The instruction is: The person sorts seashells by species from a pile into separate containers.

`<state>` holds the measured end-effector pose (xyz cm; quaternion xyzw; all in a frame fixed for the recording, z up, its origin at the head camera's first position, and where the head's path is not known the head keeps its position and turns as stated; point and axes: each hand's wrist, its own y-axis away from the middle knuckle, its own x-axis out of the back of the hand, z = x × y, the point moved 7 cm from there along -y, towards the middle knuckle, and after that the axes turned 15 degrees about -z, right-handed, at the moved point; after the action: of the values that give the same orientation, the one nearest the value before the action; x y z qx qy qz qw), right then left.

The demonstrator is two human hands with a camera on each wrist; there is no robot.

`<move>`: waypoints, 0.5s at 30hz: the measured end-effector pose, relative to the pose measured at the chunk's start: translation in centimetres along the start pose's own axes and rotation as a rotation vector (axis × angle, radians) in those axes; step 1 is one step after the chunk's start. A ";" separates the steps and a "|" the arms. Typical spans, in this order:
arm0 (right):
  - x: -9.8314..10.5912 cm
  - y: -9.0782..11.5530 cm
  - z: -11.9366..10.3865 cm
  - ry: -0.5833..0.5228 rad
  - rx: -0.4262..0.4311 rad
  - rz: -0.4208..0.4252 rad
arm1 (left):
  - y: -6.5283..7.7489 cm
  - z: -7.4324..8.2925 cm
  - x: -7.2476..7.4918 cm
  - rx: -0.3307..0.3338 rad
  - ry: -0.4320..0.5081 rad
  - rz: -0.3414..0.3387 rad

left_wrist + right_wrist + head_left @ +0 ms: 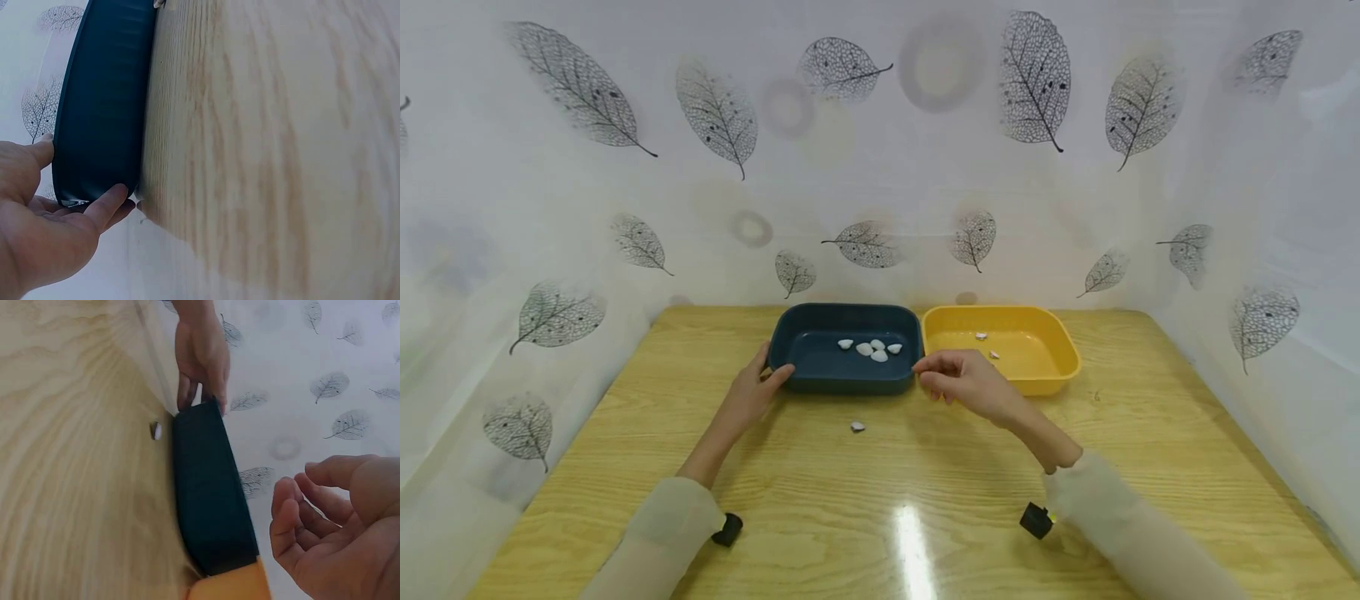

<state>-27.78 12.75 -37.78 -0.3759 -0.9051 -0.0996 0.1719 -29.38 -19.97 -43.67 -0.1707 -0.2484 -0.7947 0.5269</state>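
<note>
My left hand (748,392) is at the left end of a dark blue tray (850,386), thumb by the front corner and fingers against the end wall. The left wrist view shows those fingers fairly straight along the tray's outside (103,125). Inside the tray lie several small white shells (878,356). My right hand (966,383) hovers near the tray's right front corner, fingers loosely curled; the right wrist view shows nothing held in it. Another small shell (857,427) rests on the table before the blue tray.
A yellow tray (1060,386) stands right beside the blue one, holding two small whitish pieces (981,337). Both trays are near the back edge of the wooden table (820,517). Leaf-patterned sheeting (865,183) hangs behind and at both sides.
</note>
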 end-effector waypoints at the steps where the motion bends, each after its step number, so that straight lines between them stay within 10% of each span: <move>1: -0.5 -0.1 0.2 -0.002 -0.001 -0.025 | 0.0 0.0 0.0 0.000 -0.004 0.000; 15: -4.0 -0.9 1.8 0.006 -0.005 -0.131 | -0.1 0.0 0.1 -0.006 -0.006 0.008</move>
<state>-26.25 10.06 -40.99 -0.3161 -0.9269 -0.1142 0.1668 -29.48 -19.99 -43.64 -0.1757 -0.2467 -0.7929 0.5289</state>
